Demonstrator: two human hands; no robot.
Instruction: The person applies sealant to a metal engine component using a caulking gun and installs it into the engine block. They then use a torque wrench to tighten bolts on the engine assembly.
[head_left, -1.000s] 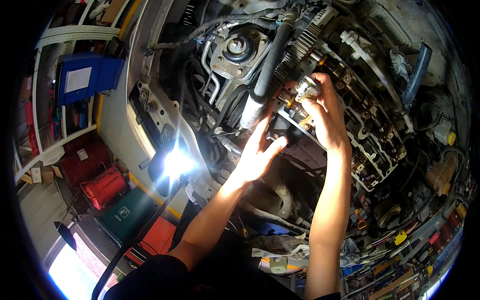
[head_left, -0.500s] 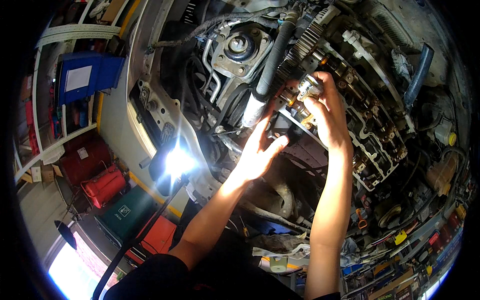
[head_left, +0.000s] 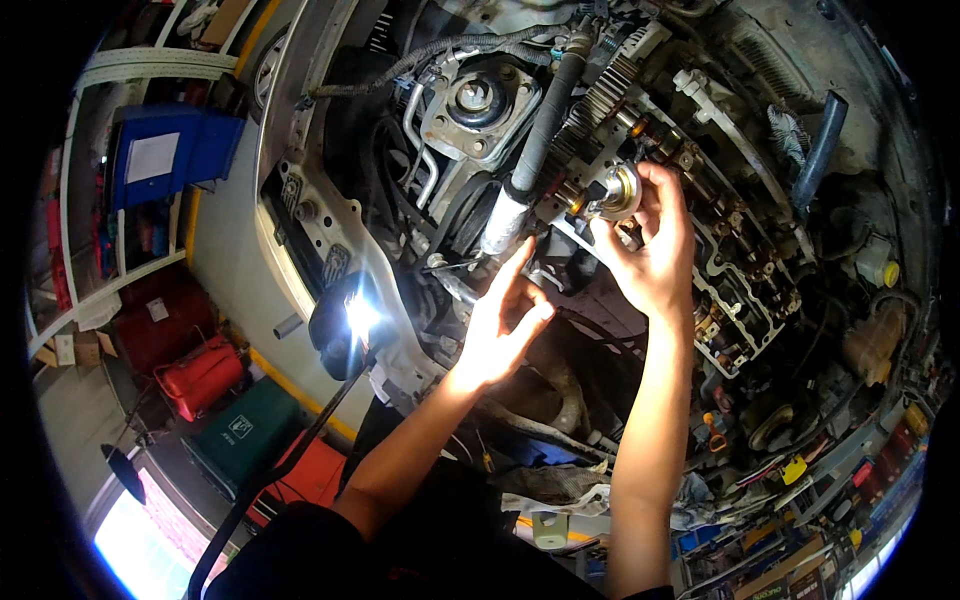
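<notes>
My right hand [head_left: 652, 255] grips a round metal part [head_left: 620, 192] between thumb and fingers over the camshaft end [head_left: 572, 195] of the opened engine [head_left: 735, 280]. My left hand [head_left: 505, 330] is lower and to the left, empty, fingers apart, its index tip just under the pale lower end of a thick hose [head_left: 503, 225]; I cannot tell if it touches anything there. A ribbed gear [head_left: 598, 100] lies above the part, and a round mount on a metal bracket [head_left: 478, 100] is to the upper left.
A lit work lamp [head_left: 350, 325] on a black stalk shines at the car's left edge [head_left: 300, 255]. Beyond it are shelving [head_left: 125, 62], a blue case [head_left: 175, 150], a red tank [head_left: 200, 375], a green bin [head_left: 240, 430] and an orange-red box [head_left: 300, 470]. A dark hose [head_left: 820, 150] lies at the right.
My left hand has dropped slightly down and back from the hose. My right hand has shifted down, its thumb lower, and the metal part it holds is turned, showing its round face.
</notes>
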